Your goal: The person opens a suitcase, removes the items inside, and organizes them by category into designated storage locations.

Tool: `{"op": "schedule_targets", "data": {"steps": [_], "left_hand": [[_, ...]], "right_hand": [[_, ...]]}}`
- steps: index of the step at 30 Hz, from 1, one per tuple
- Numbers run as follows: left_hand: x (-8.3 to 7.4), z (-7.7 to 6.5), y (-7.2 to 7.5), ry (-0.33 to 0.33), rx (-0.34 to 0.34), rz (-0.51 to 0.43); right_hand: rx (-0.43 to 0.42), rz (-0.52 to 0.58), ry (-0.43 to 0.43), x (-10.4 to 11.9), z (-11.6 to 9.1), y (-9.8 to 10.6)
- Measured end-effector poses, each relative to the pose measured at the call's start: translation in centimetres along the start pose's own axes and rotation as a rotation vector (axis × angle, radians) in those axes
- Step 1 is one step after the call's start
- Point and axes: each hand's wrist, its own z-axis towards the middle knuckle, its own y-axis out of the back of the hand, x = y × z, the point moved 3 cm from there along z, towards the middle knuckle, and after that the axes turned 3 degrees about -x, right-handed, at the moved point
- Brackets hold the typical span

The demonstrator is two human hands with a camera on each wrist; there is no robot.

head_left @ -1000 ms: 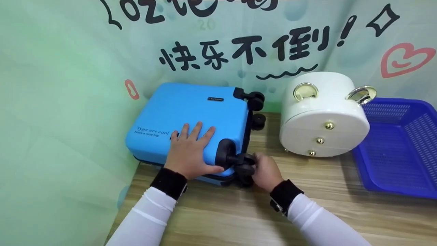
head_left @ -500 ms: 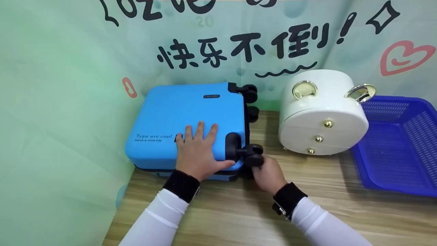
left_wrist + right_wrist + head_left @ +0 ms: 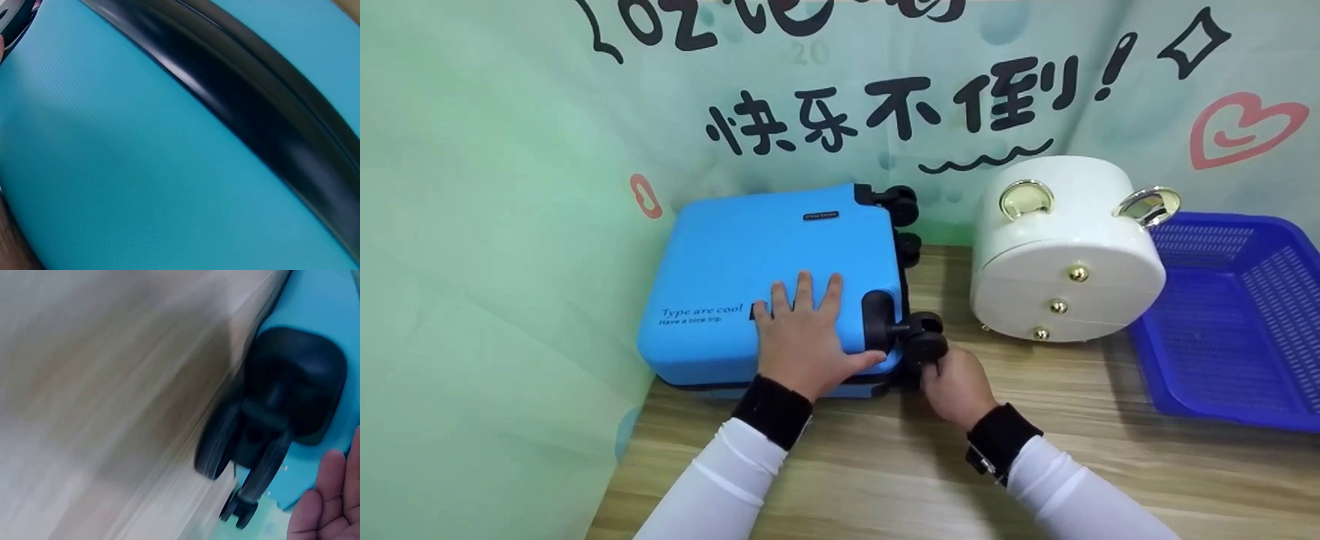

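A blue hard-shell suitcase (image 3: 750,262) with black wheels lies flat on the wooden table. My left hand (image 3: 806,341) rests on its top face, fingers spread and thumb reaching the black corner guard. At the wheeled end, my right hand (image 3: 960,386) is against the near wheels (image 3: 922,337), which partly hide its fingertips. In the right wrist view, its fingers (image 3: 332,495) extend beside the blue shell, near a black caster (image 3: 253,433). The left wrist view is filled by the suitcase side (image 3: 124,146) and its black seam band (image 3: 236,95).
To the right stands a white rounded case (image 3: 1065,255) with gold ear-shaped rings and several gold knobs. A blue plastic basket (image 3: 1151,375) sits beyond it. A printed green cloth (image 3: 495,262) hangs at the left and behind. Wooden tabletop (image 3: 877,472) shows in front.
The suitcase has turned slightly, its near wheeled corner shifting right and its far wheels left. My left hand has shifted right with it, and my right hand stays by the near wheels, moving slightly right.
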Motion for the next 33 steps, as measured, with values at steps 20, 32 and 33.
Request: {"op": "schedule_targets", "data": {"steps": [20,32,33], "left_hand": [[0.0,0.3,0.2,-0.068,0.002,0.047],[-1.1,1.3,0.1,-0.031,0.025,0.047],[-1.1,1.4,0.1,-0.028,0.024,0.049]], "right_hand": [[0.043,0.071,0.105,1.5,-3.5,-0.9],[0.050,0.044,0.139,3.3,-3.3,-2.1],[0.057,0.041,0.140,3.4,-3.3,-2.2]]}}
